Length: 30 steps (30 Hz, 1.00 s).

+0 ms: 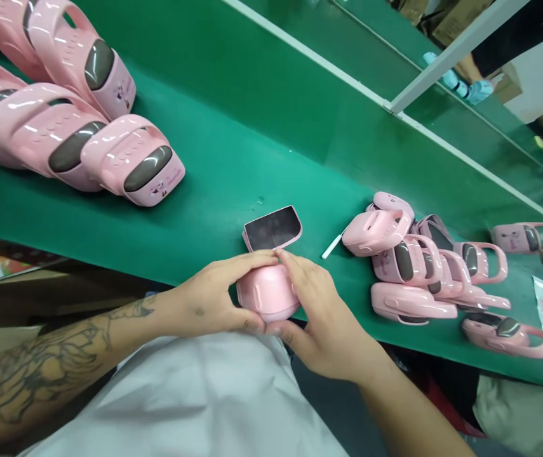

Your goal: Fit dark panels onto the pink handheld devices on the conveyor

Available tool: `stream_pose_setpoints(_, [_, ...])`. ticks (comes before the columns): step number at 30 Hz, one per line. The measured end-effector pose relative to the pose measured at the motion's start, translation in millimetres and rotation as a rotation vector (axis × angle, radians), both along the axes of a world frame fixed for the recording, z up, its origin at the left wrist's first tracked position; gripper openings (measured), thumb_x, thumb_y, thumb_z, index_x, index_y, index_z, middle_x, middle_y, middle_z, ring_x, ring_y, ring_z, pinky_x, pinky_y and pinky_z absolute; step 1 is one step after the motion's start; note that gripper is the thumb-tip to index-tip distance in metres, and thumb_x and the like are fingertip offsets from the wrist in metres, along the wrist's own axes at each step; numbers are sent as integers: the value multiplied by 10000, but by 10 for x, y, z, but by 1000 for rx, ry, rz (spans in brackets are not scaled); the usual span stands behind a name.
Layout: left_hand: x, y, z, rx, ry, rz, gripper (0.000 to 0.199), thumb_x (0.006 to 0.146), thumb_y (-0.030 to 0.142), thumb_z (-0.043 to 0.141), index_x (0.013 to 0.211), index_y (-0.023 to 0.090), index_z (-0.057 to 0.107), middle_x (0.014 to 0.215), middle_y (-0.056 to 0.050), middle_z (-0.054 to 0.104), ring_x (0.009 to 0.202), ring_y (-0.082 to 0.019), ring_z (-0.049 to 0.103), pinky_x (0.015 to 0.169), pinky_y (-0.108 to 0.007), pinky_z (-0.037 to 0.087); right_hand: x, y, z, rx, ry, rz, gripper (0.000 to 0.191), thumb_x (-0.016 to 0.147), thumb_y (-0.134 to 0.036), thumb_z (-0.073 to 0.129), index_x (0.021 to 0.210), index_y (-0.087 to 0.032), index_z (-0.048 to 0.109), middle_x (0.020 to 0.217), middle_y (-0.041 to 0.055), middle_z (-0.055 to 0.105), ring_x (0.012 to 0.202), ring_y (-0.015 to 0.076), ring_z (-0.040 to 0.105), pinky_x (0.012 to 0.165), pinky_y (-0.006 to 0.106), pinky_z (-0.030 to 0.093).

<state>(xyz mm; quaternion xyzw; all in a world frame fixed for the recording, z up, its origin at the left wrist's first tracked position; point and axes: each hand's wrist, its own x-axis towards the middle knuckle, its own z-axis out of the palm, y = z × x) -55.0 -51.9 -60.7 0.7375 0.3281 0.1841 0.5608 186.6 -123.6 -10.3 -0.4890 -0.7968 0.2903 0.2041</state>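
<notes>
As my left hand and right hand clamp a rounded pink-plastic casing, a dark-faced pink-plastic shell seems unfitted.

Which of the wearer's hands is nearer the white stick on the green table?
Right. The right hand cups the pink piece on the side toward the white stick, which lies ahead and to its right; the left hand cups the opposite side, farther away.
</notes>
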Motion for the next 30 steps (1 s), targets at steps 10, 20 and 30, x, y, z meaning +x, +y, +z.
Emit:
stream_pose_setpoints(10, [243,-163,-64,216,-123,-20,952,885,501,860,1663,184,412,1711,-208,477,1610,-364,440,1321,-602,380,89,-121,204,-237,25,-98,829,1023,-363,701,1728,-310,269,1786,103,360,1660,372,338,1359,636,330])
stream_pose_setpoints(20, [421,-99,254,119,-104,42,656,807,260,919,1417,221,680,1505,-87,701,1438,-328,629,1229,-489,523,103,-84,293,-476,296,-304,661,992,-395,793,1572,-389,476,1635,35,545,1531,265,525,1286,472,474])
stream_pose_setpoints(30, [459,-186,162,208,-169,143,716,744,243,975,1403,136,717,1457,-146,739,1375,-339,689,1241,-482,527,167,-120,114,-171,318,-248,653,951,-440,835,1534,-295,579,1528,102,652,1397,305,624,1185,491,539])
